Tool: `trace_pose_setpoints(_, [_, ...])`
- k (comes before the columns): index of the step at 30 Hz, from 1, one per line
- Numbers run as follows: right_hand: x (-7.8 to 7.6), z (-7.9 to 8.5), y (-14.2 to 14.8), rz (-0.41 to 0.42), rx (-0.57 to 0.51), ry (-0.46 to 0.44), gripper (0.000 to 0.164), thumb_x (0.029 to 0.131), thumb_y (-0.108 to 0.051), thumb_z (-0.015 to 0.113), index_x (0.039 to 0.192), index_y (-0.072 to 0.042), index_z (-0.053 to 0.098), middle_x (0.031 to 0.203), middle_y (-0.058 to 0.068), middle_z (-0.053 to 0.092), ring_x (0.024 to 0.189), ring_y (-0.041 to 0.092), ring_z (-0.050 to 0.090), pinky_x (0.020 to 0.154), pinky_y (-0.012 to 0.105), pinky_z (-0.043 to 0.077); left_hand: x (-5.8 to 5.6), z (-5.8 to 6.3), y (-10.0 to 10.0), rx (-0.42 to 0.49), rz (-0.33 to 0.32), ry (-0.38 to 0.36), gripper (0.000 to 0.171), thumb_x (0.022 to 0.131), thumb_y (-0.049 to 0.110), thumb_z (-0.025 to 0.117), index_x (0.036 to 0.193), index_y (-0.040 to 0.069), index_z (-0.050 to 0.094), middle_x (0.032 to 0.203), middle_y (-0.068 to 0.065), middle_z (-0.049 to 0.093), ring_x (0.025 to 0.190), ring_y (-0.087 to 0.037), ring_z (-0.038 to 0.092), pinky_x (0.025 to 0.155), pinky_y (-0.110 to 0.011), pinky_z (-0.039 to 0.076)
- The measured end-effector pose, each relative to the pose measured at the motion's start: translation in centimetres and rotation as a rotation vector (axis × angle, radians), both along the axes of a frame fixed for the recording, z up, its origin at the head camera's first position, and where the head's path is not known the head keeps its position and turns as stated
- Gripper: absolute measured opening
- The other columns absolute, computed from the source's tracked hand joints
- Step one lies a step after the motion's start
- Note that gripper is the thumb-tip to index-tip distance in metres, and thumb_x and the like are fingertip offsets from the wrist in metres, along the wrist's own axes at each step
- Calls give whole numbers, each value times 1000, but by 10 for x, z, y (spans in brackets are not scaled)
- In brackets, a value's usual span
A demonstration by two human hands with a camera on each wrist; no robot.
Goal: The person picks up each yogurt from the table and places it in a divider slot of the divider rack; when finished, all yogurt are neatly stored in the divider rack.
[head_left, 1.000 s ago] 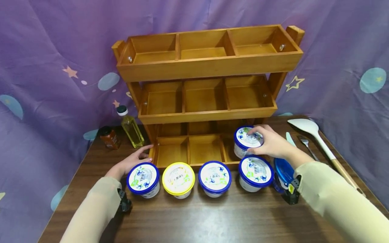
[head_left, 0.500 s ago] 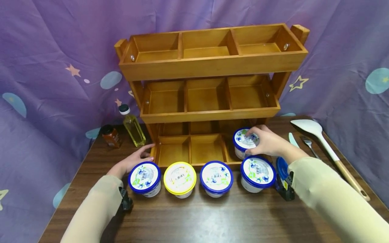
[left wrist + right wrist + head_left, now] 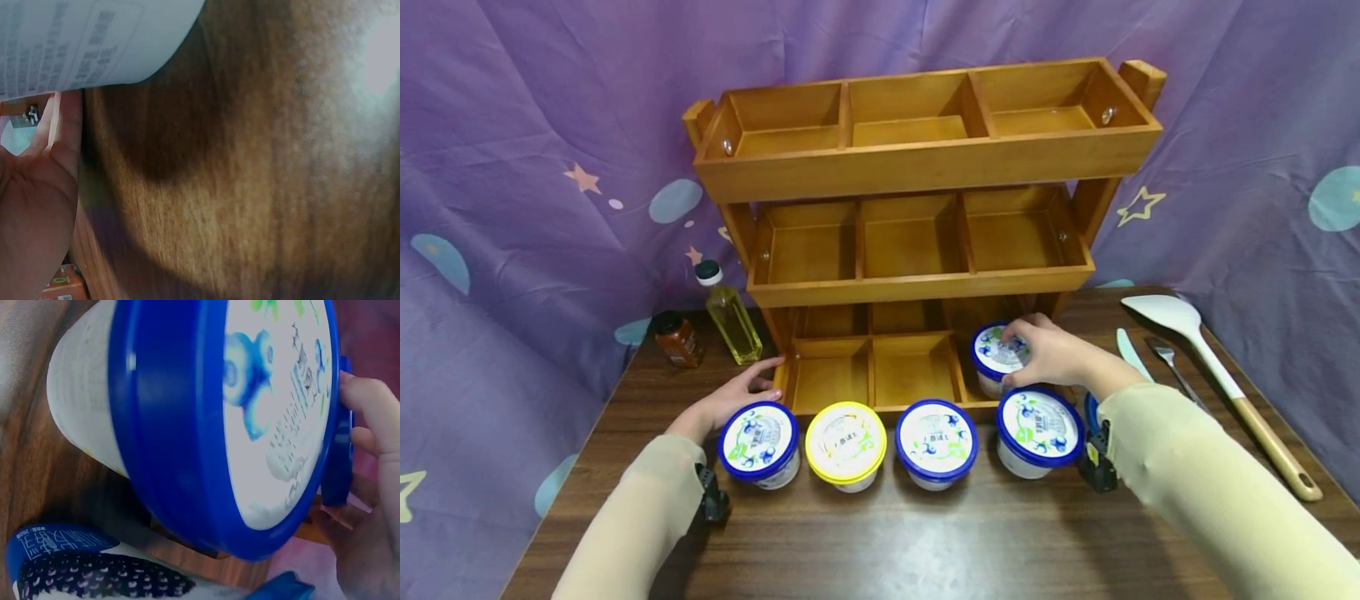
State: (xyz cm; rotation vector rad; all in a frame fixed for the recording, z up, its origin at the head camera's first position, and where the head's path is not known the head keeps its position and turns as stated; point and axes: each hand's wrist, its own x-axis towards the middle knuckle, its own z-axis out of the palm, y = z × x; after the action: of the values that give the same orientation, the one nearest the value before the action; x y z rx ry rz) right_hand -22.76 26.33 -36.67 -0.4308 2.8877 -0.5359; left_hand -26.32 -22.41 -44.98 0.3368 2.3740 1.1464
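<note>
My right hand (image 3: pixel 1051 354) grips a blue-lidded yogurt tub (image 3: pixel 994 354) in the bottom right compartment of the wooden rack (image 3: pixel 925 173). In the right wrist view, my fingers (image 3: pixel 369 406) lie at that tub's blue rim, mostly behind a nearer blue-lidded tub (image 3: pixel 175 425). My left hand (image 3: pixel 726 402) rests with fingers extended against the rack's lower left end. Close beside it stands another blue-lidded tub (image 3: pixel 760 440), whose white side overlaps the left fingertips in the left wrist view. A yellow-lidded tub (image 3: pixel 846 443) and another blue-lidded tub (image 3: pixel 936 442) stand in the same front row.
An oil bottle (image 3: pixel 730 317) and a small red-brown jar (image 3: pixel 677 340) stand left of the rack. To the right lie a knife (image 3: pixel 1132 353), a fork (image 3: pixel 1176 371) and a white spatula (image 3: pixel 1210 358) with a wooden handle. A blue-and-white package (image 3: pixel 94 562) lies beneath my right wrist.
The right hand has lowered the gripped tub and shifted it slightly left within the compartment. My left hand stays at the rack's end. The head view has shifted slightly.
</note>
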Motion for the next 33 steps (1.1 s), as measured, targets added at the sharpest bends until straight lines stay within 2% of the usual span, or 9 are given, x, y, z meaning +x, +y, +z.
trace_pose_setpoints(8, [0,3,8,14,-2,-96,65,73,-41,77,126,-12,52,139,27,36,123,50,28,93,68,27,3,3,0,42,-18,11,68,93,40,55,149,21,21,136,-26,40,123,-40,41,97,-55,34])
trace_pose_setpoints(10, [1,4,9,18,-13,-103,64,74,-42,76,126,-12,53,140,28,33,125,51,26,93,69,26,8,10,3,56,-26,3,67,95,36,54,150,18,20,135,-28,39,123,-42,40,97,-55,34])
trace_pose_setpoints(15, [2,7,17,39,-44,-59,63,76,-44,75,126,-13,54,144,29,27,127,56,20,94,71,22,8,10,4,44,-10,-3,67,94,38,55,149,20,21,136,-26,40,123,-41,41,97,-55,34])
trace_pose_setpoints(16, [2,8,19,42,-47,-50,63,77,-45,74,127,-13,54,144,29,26,128,56,19,94,71,21,7,7,3,39,-7,-1,68,93,41,55,149,22,22,136,-25,41,122,-40,41,97,-55,35])
trace_pose_setpoints(17, [3,8,21,44,-50,-40,64,77,-45,74,128,-12,54,145,28,27,128,55,20,94,71,21,4,3,2,34,-8,4,68,93,43,55,149,23,22,136,-24,41,122,-40,42,97,-55,35])
trace_pose_setpoints(25, [16,15,37,35,-67,-20,66,78,-48,72,130,-12,53,140,24,37,125,51,26,92,71,25,5,5,0,37,-10,3,68,93,43,55,149,23,22,136,-24,40,123,-40,41,97,-55,34])
trace_pose_setpoints(30, [28,14,55,53,-128,21,61,80,-40,73,128,-8,54,135,25,42,126,49,30,96,71,15,5,6,0,48,-21,4,68,94,39,54,150,21,20,136,-26,40,123,-40,41,97,-54,35])
trace_pose_setpoints(33, [39,14,66,50,-161,32,59,82,-37,72,129,-6,53,133,24,44,124,46,33,95,69,19,4,6,0,57,-28,4,67,95,37,54,150,20,19,137,-27,39,123,-41,40,97,-54,35])
